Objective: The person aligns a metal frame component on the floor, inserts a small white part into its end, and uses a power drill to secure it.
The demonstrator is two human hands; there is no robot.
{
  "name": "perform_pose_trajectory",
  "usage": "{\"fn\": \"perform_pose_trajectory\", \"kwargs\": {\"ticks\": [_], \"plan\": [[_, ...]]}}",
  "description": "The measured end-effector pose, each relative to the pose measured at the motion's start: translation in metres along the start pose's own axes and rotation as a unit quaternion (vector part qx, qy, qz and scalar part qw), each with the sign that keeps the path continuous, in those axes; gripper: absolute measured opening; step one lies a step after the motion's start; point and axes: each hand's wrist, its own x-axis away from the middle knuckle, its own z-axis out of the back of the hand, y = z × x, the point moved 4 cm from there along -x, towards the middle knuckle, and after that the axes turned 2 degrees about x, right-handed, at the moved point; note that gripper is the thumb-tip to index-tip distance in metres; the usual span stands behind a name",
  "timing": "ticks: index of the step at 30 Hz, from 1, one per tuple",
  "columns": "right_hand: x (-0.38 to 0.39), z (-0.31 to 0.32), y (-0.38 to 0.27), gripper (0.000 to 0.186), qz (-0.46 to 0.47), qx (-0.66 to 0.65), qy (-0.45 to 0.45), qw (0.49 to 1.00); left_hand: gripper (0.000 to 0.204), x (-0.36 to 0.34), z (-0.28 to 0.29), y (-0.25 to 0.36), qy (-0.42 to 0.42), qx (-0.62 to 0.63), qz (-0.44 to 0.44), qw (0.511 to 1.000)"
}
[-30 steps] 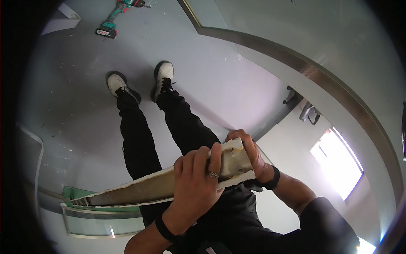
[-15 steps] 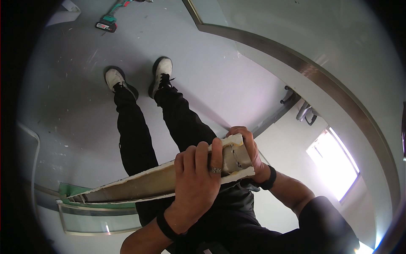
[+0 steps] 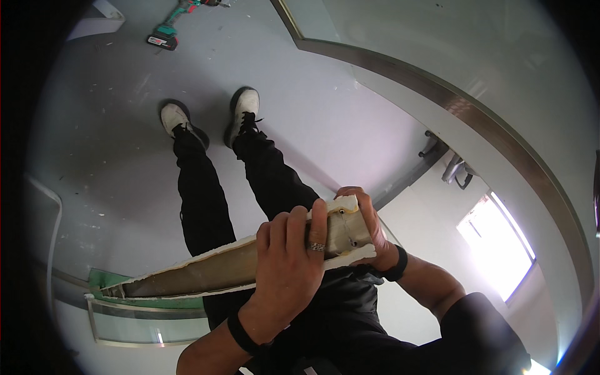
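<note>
Long, brown-grey metal channel with ragged white edges [image 3: 187, 277] held two-handed

The channel was held before black trousers [image 3: 201, 200]. Its far edge was gripped by the left hand's [image 3: 289, 262] curled fingers (a patterned silver ring [image 3: 317, 247] was worn); its right end was clasped by the right hand's [image 3: 375, 230] fingers.

L hand [image 3: 284, 272] & panel [image 3: 194, 275] slightly higher in view vs 1s ago.
</note>
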Motion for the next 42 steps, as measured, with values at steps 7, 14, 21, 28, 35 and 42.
{"fn": "perform_pose_trajectory", "kwargs": {"ticks": [7, 14, 21, 28, 35, 42], "plan": [[0.003, -0.003, 0.003, 0.113, -0.030, 0.006, 0.004, 1.000, 0.075, -0.001, 0.000, -0.001, 0.009, -0.016, 0.001, 1.000], [0.008, -0.011, 0.005, 0.113, -0.047, -0.010, 0.035, 0.998, 0.077, -0.001, -0.002, -0.001, 0.004, -0.013, 0.002, 1.000], [0.008, -0.011, 0.006, 0.112, -0.040, -0.016, 0.041, 0.998, 0.078, 0.000, -0.003, -0.002, 0.001, -0.018, 0.001, 1.000], [0.007, -0.005, 0.005, 0.112, -0.020, 0.013, 0.030, 0.999, 0.078, -0.002, 0.000, -0.001, -0.010, -0.008, 0.004, 1.000], [0.003, -0.004, 0.003, 0.109, -0.033, -0.003, 0.014, 0.999, 0.079, -0.003, 0.001, -0.002, -0.013, 0.000, 0.007, 1.000], [0.003, -0.006, 0.001, 0.110, -0.044, -0.006, 0.017, 0.999, 0.100, -0.003, 0.001, -0.004, -0.018, 0.023, 0.003, 1.000]]}}
